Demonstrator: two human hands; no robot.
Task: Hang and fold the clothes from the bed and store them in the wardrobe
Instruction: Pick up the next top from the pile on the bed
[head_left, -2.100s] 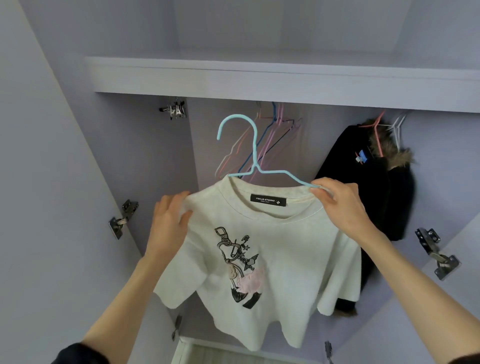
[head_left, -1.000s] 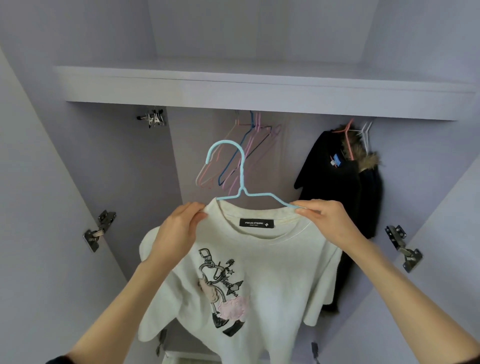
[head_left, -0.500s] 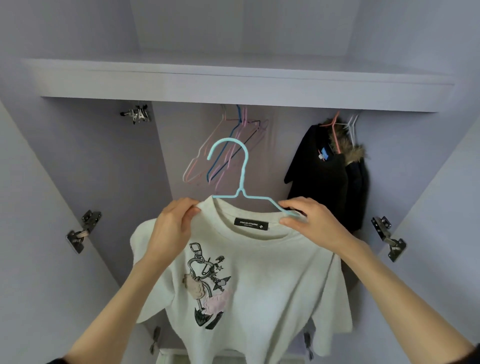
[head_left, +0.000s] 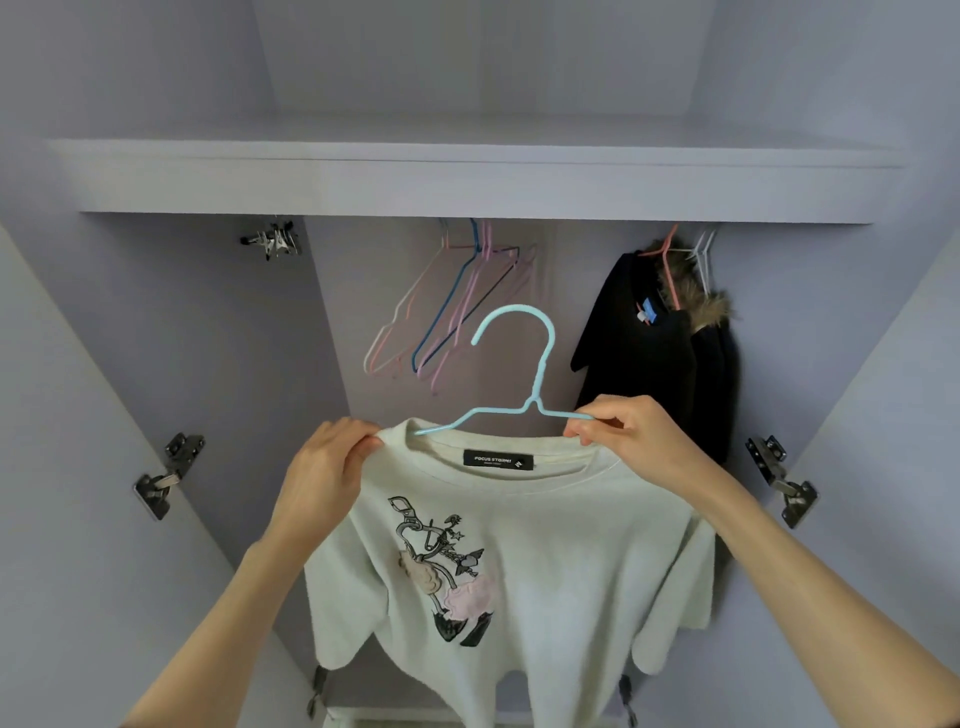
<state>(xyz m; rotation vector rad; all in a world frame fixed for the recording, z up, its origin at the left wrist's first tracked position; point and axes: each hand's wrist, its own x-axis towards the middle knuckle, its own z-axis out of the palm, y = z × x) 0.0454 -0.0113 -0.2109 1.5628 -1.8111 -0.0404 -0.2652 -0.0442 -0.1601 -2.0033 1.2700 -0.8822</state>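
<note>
Two bare forearms, left hand (head_left: 322, 483) and right hand (head_left: 636, 441) uncovered, no rings, watch or gloves seen. Short plain nails. Sliver of dark sleeve at bottom right corner, too cropped to tell more.

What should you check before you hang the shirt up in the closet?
1. Left hand pinches the white T-shirt at its shoulder: ok.
2. Right hand grips the light blue hanger: ok.
3. Both hanger arms sit inside the shirt: not ok, the right arm is bare.
4. Hook is free: ok.
5. Rail has a gap between the empty hangers and the black coat: cannot tell, the shelf hides the rail.
</note>
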